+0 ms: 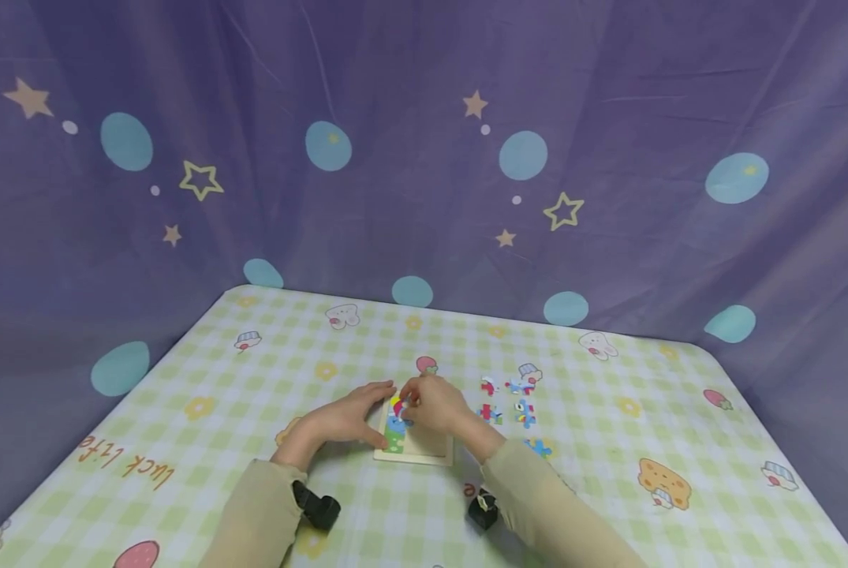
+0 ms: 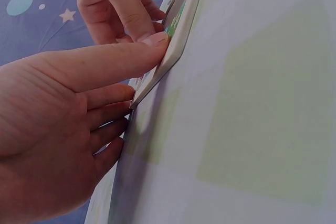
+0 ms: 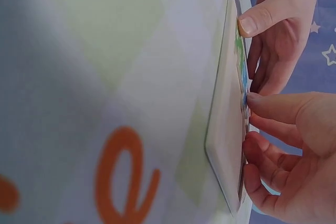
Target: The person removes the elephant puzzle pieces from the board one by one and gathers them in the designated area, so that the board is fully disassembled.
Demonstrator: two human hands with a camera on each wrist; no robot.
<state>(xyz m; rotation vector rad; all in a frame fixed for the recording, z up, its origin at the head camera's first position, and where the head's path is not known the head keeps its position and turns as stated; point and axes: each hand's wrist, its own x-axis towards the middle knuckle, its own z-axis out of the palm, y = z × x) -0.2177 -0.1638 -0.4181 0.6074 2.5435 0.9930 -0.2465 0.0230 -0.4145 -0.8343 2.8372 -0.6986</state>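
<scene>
A shallow wooden puzzle tray point(image 1: 415, 458) lies on the table, its left part filled with colourful pieces point(image 1: 395, 439) in green, blue, red and yellow. My left hand point(image 1: 341, 414) rests along the tray's left side, thumb point(image 2: 152, 45) on the rim and its rather straight fingers against the outer edge. Over the tray, my right hand point(image 1: 434, 404) pinches a jigsaw puzzle piece point(image 1: 399, 408) low at the edge of the filled part. Its thumb point(image 3: 273, 106) is right at the pieces, with the other fingers curled. The fingers hide much of that piece.
Several loose jigsaw pieces point(image 1: 525, 413) lie on the table to the right of the tray, beyond my right forearm. A checked cloth point(image 1: 239, 410) with printed pictures covers the table. Behind it hangs a purple curtain point(image 1: 424, 213). Black straps with cameras point(image 1: 317, 506) sit on the wrists.
</scene>
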